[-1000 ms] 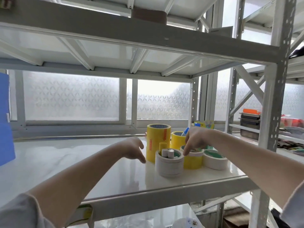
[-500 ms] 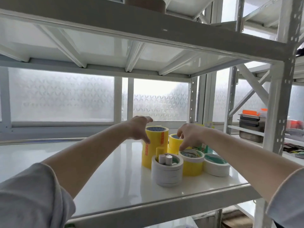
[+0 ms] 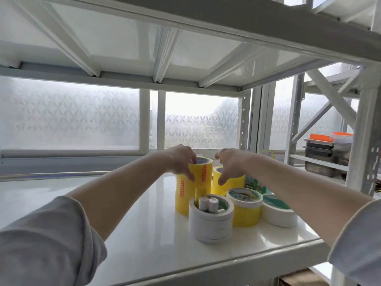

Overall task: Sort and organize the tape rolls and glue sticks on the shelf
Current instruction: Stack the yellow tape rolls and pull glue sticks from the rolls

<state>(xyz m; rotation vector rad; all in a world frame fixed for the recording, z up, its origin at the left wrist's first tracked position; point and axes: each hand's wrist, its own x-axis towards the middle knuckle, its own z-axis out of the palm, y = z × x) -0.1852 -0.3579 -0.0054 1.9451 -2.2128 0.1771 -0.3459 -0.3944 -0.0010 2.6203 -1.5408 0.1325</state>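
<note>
Yellow and white on my white shelf

The tall tape stack (image 3: 193,182) I'm at is yellow with orange-red patterned strips; the front stack of rolls (image 3: 210,223) is white, the glue sticks (image 3: 209,204) inside it pale grey-white. The shelf (image 3: 144,213) is glossy white, my sleeves (image 3: 47,244) grey, and the window (image 3: 72,116) frosted with a pinwheel pattern.

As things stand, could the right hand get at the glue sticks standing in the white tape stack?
Probably yes. The right hand hovers open behind the glue sticks, whose tops poke out of the white tape stack uncovered; nothing lies above them.
</note>
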